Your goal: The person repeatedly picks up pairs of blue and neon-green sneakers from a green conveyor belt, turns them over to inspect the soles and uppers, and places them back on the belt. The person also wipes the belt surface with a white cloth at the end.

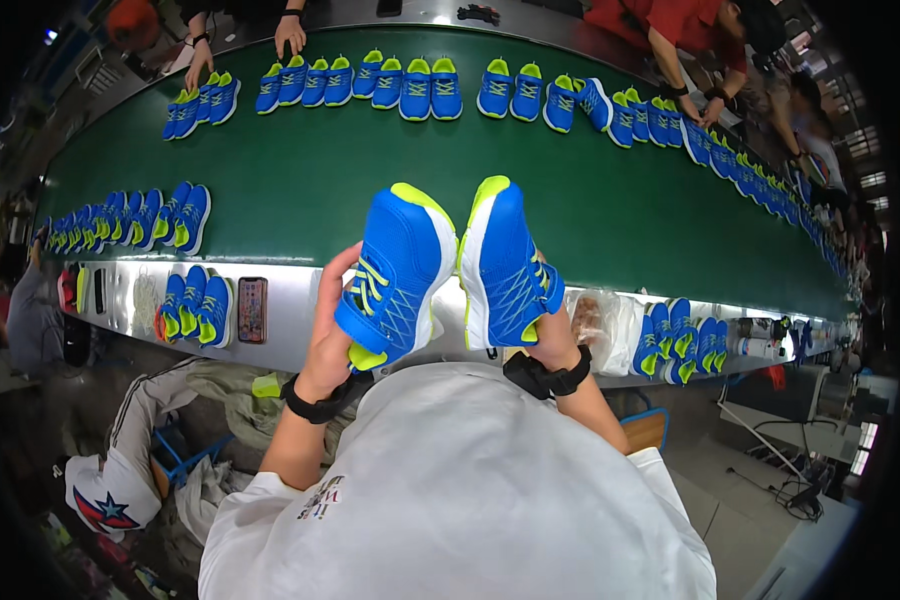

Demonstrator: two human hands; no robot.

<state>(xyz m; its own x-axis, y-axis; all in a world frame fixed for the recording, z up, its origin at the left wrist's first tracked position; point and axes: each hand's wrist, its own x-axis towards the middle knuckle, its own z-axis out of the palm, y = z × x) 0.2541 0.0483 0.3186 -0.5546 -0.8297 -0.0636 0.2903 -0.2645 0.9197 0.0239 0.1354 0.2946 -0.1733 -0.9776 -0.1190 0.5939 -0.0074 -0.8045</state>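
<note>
My left hand (328,335) grips a blue sneaker (395,270) with lime-yellow laces and trim, fingers wrapped around its side near the heel. My right hand (552,335) holds a matching blue sneaker (505,265) by the heel end. Both shoes are lifted side by side in front of my chest, heels pointing away toward the green conveyor belt (300,180), their inner sides almost touching. Each wrist wears a black band.
Rows of identical blue sneakers (415,88) line the belt's far edge, with another cluster (135,220) at left. On the metal ledge (290,300) lie a pair of shoes (195,308), a phone (252,310) and more pairs (682,340). Other people's hands (290,35) work across the belt.
</note>
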